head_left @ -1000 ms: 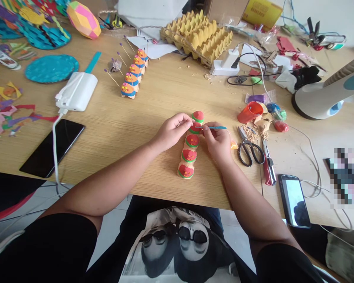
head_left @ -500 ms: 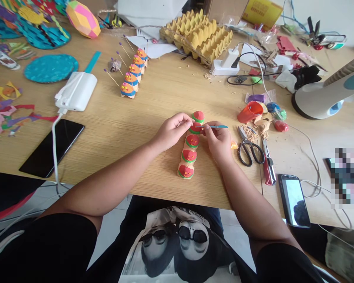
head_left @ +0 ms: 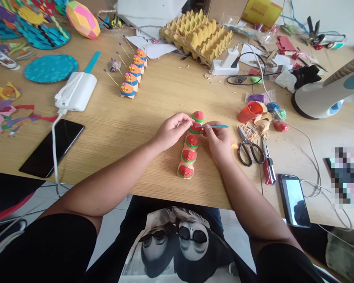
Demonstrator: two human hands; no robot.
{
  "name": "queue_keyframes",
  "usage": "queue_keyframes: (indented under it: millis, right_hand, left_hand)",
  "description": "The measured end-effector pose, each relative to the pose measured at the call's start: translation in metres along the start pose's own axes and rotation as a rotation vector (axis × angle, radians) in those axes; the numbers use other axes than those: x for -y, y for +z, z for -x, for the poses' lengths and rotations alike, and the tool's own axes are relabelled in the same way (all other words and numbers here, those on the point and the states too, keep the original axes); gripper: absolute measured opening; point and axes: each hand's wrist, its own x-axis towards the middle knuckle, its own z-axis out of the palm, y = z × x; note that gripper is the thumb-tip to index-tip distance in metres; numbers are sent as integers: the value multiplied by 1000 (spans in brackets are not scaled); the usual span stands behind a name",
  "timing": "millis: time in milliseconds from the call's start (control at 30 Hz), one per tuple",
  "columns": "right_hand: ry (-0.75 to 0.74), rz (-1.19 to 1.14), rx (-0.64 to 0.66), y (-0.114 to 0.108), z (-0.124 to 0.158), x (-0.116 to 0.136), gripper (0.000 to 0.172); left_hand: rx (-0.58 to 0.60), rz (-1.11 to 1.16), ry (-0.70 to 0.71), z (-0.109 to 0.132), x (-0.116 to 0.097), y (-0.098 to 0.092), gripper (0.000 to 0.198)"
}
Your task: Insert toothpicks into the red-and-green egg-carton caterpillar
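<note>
A strip of egg-carton cups (head_left: 189, 156) lies lengthwise in front of me, its bumps covered in red and green clay, several bearing small yellow faces. My right hand (head_left: 219, 140) is closed around a thin blue modelling knife (head_left: 220, 126), its tip over the second bump from the far end. Beside that same bump, on its left, my left hand (head_left: 174, 131) is pinched at the fingertips. Whether the left fingers grip the strip or a tiny piece is too small to tell. Part of the second bump is hidden by both hands.
Scissors (head_left: 250, 149), a box cutter (head_left: 269, 167), a red cup (head_left: 250, 112) and clay lumps lie to the right. A finished-looking orange-and-blue strip (head_left: 131, 80) with sticks stands far left. Phones (head_left: 51, 148), a power bank (head_left: 78, 92) and a yellow egg tray (head_left: 197, 35) surround the work area.
The blue modelling knife has shifted very slightly in my right hand. Otherwise both hands and the strip stay in nearly the same place.
</note>
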Motion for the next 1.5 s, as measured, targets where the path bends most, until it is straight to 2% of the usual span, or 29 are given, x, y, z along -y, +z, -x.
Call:
queue_keyframes:
  millis: [567, 833, 933, 1500]
  right_hand:
    - [23, -7, -16, 0, 0, -1, 31]
    - [164, -247, -116, -6, -9, -12, 36]
    - [185, -315, -131, -9, -10, -11, 37]
    - [203, -285, -83, -10, -4, 1, 42]
  left_hand:
    - [-26, -18, -22, 1, 0, 0, 31]
    - [-127, -77, 1, -2, -1, -7, 31]
    - [-132, -97, 9, -3, -1, -9, 29]
    - [-124, -122, -17, -2, -2, -9, 26]
